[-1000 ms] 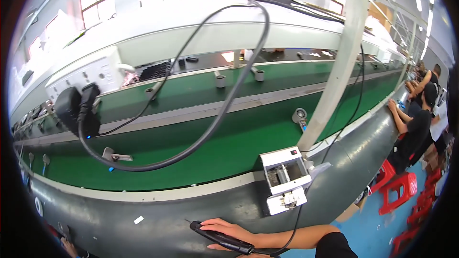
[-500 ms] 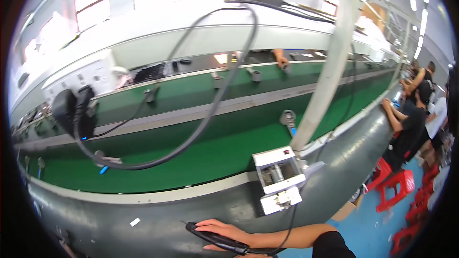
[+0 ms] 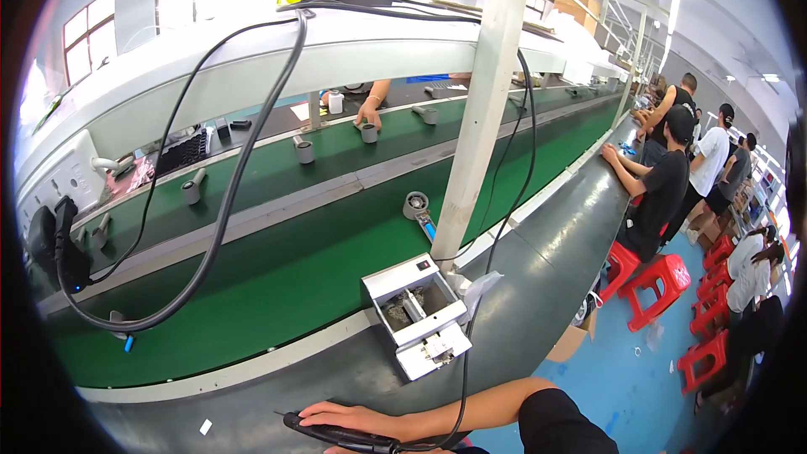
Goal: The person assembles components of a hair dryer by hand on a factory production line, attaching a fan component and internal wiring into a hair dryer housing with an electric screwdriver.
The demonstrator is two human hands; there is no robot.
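My right hand [image 3: 353, 420] lies over a black electric screwdriver [image 3: 336, 435], fingers along its top, above the near bench. Its thin bit points left, and a cord runs from the rear end. A sliver of skin shows below the tool at the lower edge; I cannot tell which hand it belongs to. My left hand cannot be made out. Beyond my right hand, a white screw feeder [image 3: 433, 326] stands at the bench edge, small metal bits in its open tray. A small white paper piece [image 3: 205, 427] lies on the dark bench [image 3: 261, 412], left of the screwdriver.
Past the bench runs a green conveyor [image 3: 277, 286] carrying a round-headed grey part [image 3: 415, 205] with a blue end. Similar parts lie on the farther belt, where another person's hand [image 3: 370, 113] touches one. A white post [image 3: 483, 101], hanging black cables [image 3: 244, 168] and red stools [image 3: 654, 290] stand around.
My view has swung right, so the feeder, post and bench appear farther left, with more of the room's right side showing. My right hand still holds the screwdriver.
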